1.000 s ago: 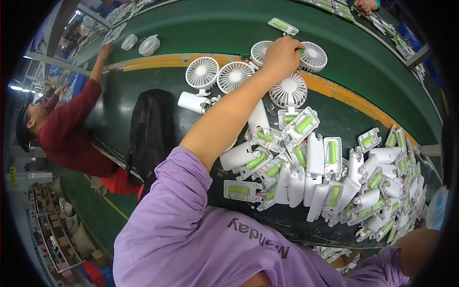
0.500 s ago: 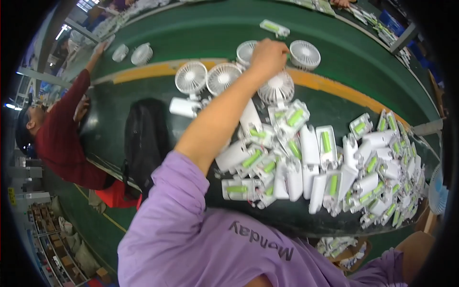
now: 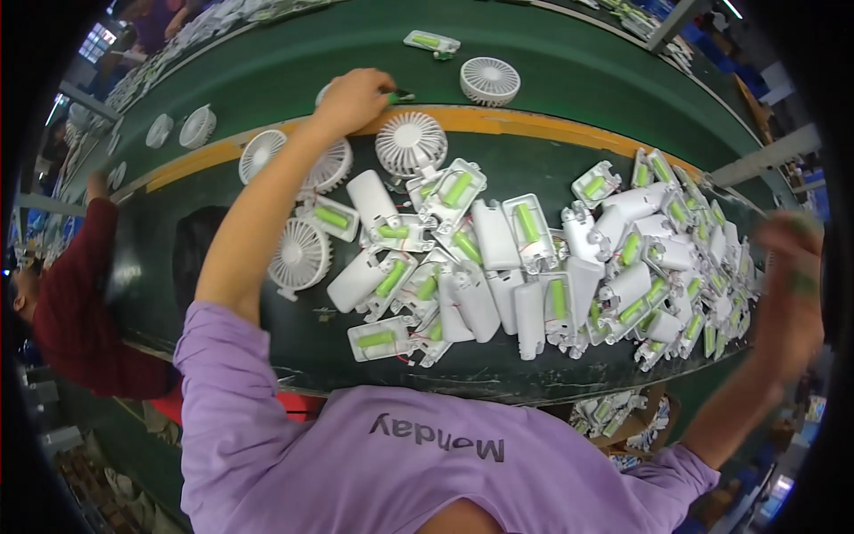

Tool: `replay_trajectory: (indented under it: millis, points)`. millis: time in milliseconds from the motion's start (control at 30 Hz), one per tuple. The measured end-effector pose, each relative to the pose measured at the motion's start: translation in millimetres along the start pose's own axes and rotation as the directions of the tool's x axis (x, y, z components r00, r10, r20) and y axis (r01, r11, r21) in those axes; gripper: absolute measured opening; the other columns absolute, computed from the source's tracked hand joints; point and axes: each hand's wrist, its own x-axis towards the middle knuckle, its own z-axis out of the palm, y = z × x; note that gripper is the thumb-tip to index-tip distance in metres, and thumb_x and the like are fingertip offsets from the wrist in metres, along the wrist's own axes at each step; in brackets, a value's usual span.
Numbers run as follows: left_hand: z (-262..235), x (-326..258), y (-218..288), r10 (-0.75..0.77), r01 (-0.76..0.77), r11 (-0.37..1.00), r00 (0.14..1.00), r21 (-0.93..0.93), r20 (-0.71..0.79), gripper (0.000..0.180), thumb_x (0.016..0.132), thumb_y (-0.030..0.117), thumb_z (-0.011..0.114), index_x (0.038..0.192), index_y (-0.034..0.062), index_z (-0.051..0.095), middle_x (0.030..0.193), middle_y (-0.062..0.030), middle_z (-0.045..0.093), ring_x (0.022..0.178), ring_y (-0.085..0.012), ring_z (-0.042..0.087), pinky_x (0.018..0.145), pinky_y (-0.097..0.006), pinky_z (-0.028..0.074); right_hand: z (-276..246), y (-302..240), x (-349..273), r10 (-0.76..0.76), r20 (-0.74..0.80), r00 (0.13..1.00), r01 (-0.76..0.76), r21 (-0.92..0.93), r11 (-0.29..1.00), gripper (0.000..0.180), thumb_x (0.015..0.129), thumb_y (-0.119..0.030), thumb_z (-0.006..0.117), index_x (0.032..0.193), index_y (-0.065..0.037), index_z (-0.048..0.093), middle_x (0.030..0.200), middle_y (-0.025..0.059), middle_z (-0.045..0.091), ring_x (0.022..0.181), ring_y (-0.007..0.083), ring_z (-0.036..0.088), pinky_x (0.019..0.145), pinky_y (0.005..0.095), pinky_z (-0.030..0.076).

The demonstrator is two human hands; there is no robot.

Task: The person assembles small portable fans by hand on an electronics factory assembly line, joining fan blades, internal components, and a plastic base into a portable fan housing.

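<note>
My left hand [image 3: 354, 100] is over the far belt, fingers curled round a small dark and green piece [image 3: 400, 94] I cannot make out. Half hidden behind that hand is a white fan head [image 3: 321, 93]. A caged round fan head [image 3: 410, 142] lies just nearer, and another fan head [image 3: 490, 80] sits on the belt to the right. Beneath my left forearm are more fans, one fan [image 3: 298, 254] close to me. My right hand [image 3: 792, 245], smeared by motion, is raised at the far right beside the heap of white handle casings [image 3: 623, 285] with green batteries.
An open casing with a battery [image 3: 431, 42] lies on the green belt [image 3: 578, 76]. A yellow-orange strip [image 3: 534, 129] edges the belt. At left, a person in a dark red top [image 3: 67, 303] reaches toward it. A carton [image 3: 658, 423] of casings stands below the table's edge.
My view has swung, so the table's things sit further left. My left hand has drawn left, away from the fan head on the belt's right. My right hand has come into view.
</note>
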Motion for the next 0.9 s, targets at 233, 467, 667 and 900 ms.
replay_trajectory:
  millis: [233, 467, 667, 900]
  points:
    - [-22.7, -20.0, -16.8, 0.002, -0.027, 0.984, 0.990, 0.178, 0.141, 0.027, 0.072, 0.014, 0.061, 0.097, 0.0039, 0.063, 0.098, -0.0141, 0.060, 0.095, -0.0310, 0.056, 0.085, -0.039, 0.044, 58.3, 139.2, -50.2, 0.461, 0.100, 0.882, -0.279, -0.679, 0.680, 0.024, 0.077, 0.003, 0.053, 0.101, 0.003, 0.056, 0.095, 0.0153, 0.059, 0.090, 0.0296, 0.057, 0.078, 0.0330, 0.044]
    - [-16.3, -16.3, 0.0, -0.018, -0.046, 0.955, 0.977, 0.292, 0.212, 0.022, 0.073, 0.010, 0.059, 0.093, 0.0069, 0.066, 0.092, -0.0110, 0.065, 0.096, -0.0287, 0.057, 0.084, -0.045, 0.043, 76.8, 201.7, -3.8, 0.825, 0.031, 0.564, -0.247, -0.947, 0.205, 0.019, 0.074, -0.013, 0.058, 0.088, -0.001, 0.065, 0.090, 0.0176, 0.064, 0.086, 0.0340, 0.061, 0.076, 0.0410, 0.048]
    - [-34.5, -12.0, 14.7, -0.383, 0.421, 0.749, 0.905, -0.512, 0.184, 0.021, 0.079, 0.004, 0.062, 0.100, 0.0020, 0.061, 0.077, -0.0045, 0.063, 0.065, -0.0080, 0.056, 0.062, -0.021, 0.043, 101.5, 236.2, 0.2, 0.681, 0.182, 0.710, -0.245, -0.842, 0.480, 0.020, 0.073, -0.013, 0.058, 0.090, -0.005, 0.066, 0.090, 0.0187, 0.064, 0.084, 0.0344, 0.062, 0.078, 0.0427, 0.048]
    - [-61.8, -22.6, 43.3, -0.314, 0.217, 0.434, 0.946, -0.875, 0.079, 0.035, 0.082, 0.000, 0.057, 0.117, -0.0017, 0.052, 0.087, -0.0053, 0.065, 0.077, -0.0085, 0.059, 0.070, -0.020, 0.046, 126.9, 225.9, 1.7, 0.314, 0.053, 0.948, -0.247, -0.502, 0.829, 0.028, 0.081, -0.005, 0.050, 0.107, 0.000, 0.058, 0.083, 0.0190, 0.063, 0.080, 0.0345, 0.060, 0.076, 0.0378, 0.047]
